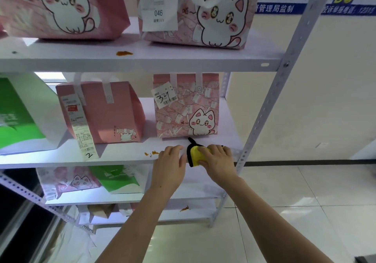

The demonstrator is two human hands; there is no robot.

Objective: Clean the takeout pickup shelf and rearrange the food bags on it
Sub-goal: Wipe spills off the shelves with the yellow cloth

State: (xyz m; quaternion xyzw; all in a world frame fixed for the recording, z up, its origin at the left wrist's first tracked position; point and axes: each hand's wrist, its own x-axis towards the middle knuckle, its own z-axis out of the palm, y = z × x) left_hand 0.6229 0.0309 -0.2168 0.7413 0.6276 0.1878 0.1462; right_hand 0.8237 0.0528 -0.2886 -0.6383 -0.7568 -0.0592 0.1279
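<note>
The yellow cleaning cloth (196,156) lies at the front edge of the middle shelf (122,156), pressed down under the right hand (216,159), whose fingers curl over it. The left hand (169,162) rests flat just beside it, fingers relaxed. Orange sauce spots (151,153) to the left remain unwiped, as do a smear (124,53) on the upper shelf and apparently another (184,208) lower down. The pink cat bags (186,106) look unsorted, so most work remains.

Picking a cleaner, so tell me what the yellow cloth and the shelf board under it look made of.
Yellow cloth: looks like plush microfiber, matte and fuzzy, with black stitched edging; the right hand presses on it. Shelf board: smooth, faintly glossy white surface, maybe laminate or painted metal; orange stains sit on top.
</note>
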